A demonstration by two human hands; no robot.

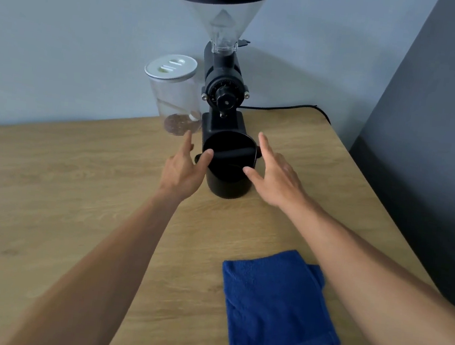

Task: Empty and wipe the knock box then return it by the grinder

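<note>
head view, looking forward and down over a wooden table [76, 182]. a black knock box [228, 169] stands upright on the table, directly in front of the base of a black grinder [224, 91] and touching or nearly touching it; which of the two cannot be told. the box is open at the top, with a dark bar crossing its mouth; the inside is too dark to show its contents. the left hand [185, 168] is spread wide at the box's left side, its thumb lying against the rim and the fingers reaching past the left wall toward the rear. the right hand [276, 175] is likewise spread wide at the box's right side, thumb tip near the front rim, fingers extended along the right wall; whether they press on the wall cannot be told. neither hand encloses the box. the grinder carries a clear conical hopper [223, 20] with a black lid, and a black cable [294, 109] runs from behind it along the back of the table. a clear jar [174, 97] with a white lid stands just left of the grinder, with a thin brown layer at its bottom. a folded blue cloth [275, 307] lies flat near the front of the table, well apart from the box, below the right forearm, with white labels at its near edge.
</note>
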